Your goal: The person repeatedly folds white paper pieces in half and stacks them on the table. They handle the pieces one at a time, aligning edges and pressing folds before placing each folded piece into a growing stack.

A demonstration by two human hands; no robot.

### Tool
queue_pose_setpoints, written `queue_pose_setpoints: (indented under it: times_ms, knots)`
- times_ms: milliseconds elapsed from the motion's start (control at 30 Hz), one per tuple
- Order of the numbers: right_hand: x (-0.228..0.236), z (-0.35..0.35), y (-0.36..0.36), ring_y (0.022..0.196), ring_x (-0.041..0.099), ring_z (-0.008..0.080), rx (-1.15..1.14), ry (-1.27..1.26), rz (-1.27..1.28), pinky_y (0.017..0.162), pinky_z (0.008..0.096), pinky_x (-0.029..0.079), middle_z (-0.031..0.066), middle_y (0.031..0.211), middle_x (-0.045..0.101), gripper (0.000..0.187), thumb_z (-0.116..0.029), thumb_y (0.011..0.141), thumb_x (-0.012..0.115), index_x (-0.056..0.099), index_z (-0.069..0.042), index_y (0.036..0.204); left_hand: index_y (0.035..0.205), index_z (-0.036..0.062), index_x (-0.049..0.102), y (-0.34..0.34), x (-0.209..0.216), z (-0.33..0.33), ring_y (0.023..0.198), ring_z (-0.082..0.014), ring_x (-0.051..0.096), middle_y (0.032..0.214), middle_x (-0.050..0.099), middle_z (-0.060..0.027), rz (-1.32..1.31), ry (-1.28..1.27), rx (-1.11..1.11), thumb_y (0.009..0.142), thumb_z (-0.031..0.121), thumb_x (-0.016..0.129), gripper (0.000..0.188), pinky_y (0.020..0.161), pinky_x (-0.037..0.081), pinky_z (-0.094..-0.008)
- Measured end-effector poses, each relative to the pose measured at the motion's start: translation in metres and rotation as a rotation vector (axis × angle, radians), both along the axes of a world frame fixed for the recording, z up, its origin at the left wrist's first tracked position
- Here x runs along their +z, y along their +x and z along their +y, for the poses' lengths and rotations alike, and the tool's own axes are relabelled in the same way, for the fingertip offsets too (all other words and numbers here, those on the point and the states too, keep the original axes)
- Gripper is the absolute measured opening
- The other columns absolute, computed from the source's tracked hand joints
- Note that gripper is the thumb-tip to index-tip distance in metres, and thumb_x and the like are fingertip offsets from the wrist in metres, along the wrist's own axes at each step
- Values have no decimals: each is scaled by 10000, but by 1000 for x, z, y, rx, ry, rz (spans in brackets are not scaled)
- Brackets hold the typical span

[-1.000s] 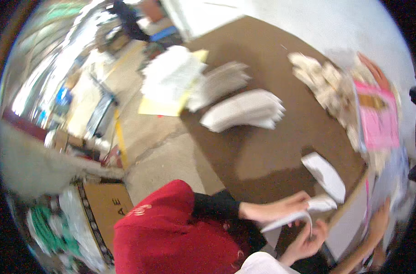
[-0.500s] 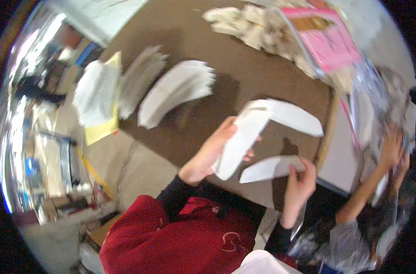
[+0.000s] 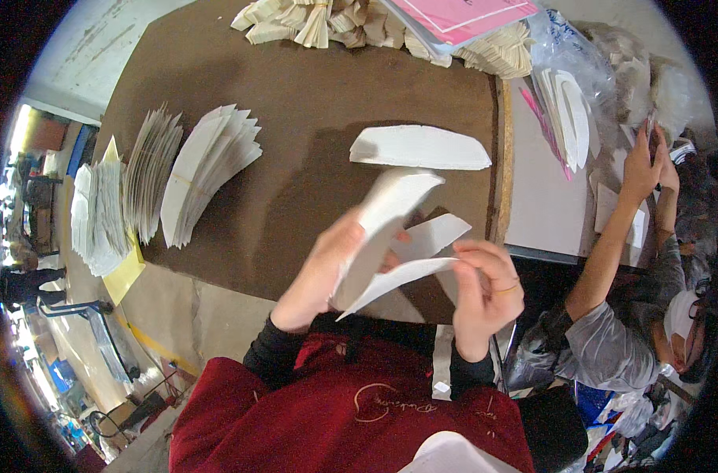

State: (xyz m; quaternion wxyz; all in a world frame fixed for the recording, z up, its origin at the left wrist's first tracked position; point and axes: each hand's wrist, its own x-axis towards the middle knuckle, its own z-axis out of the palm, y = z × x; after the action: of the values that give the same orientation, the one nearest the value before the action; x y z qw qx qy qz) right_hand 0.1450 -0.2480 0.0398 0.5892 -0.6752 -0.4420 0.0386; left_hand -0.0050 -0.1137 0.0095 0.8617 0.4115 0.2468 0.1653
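Note:
My left hand grips a stack of curved white card pieces, tilted up over the brown table. My right hand pinches a single curved white piece by its right end, just below the stack. Another white curved piece lies flat on the table beyond my hands. I wear dark sleeves and a red apron.
Fanned stacks of white pieces lie at the table's left, beige bundles and a pink sheet at the far edge. A seated person at the right raises both hands beside a white surface with more pieces in a clear bag.
My hands have drawn closer together and nearer to me; the right hand's single piece now sits just under the left hand's stack. The view has shifted so the table fills more of it.

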Motion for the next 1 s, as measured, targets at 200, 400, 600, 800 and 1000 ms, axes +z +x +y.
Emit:
queue_pose_setpoints:
  times_ms: [200, 400, 600, 800, 1000]
  knots:
    - [-22, -15, 20, 650, 613, 100, -250, -138, 503, 598, 231, 503, 69, 807, 689, 83, 13, 893, 662, 690, 62, 952, 1387, 13, 463, -27, -9, 42, 831, -220, 680, 1232, 620, -207, 57, 51, 308, 1055, 468, 312, 583, 755, 592, -375]
    - [-46, -3, 31, 702, 648, 142, -209, -360, 382, 655, 264, 516, 63, 848, 717, 150, -44, 847, 741, 734, 16, 984, 1423, -10, 401, -34, -9, 43, 850, -239, 688, 1227, 607, -223, 7, -17, 257, 1044, 464, 341, 610, 757, 596, -369]
    - [-33, 6, 27, 1200, 547, 284, -257, -437, -132, 940, 388, 471, 121, 1297, 592, 348, -40, 774, 773, 722, -53, 1119, 1421, 23, 424, -18, -10, 23, 880, -231, 678, 1207, 618, -205, -85, -101, 65, 1052, 516, 267, 636, 746, 587, -350]
    - [-5, 7, 25, 1321, 477, 358, -31, -354, -279, 1076, 445, 409, 206, 1423, 509, 528, -78, 816, 691, 581, -28, 1330, 1376, 83, 487, 18, -13, -10, 765, -124, 636, 1083, 642, -61, -23, -6, -237, 1001, 495, 509, 558, 662, 564, -270]
    - [3, 24, 29, 873, 673, 328, 173, 134, -639, 792, 419, 566, 223, 994, 677, 157, -46, 946, 638, 606, 50, 1067, 1449, 118, 445, 28, -11, -13, 756, -41, 542, 1000, 603, 23, -278, -80, 121, 1026, 439, 499, 534, 624, 507, -224]
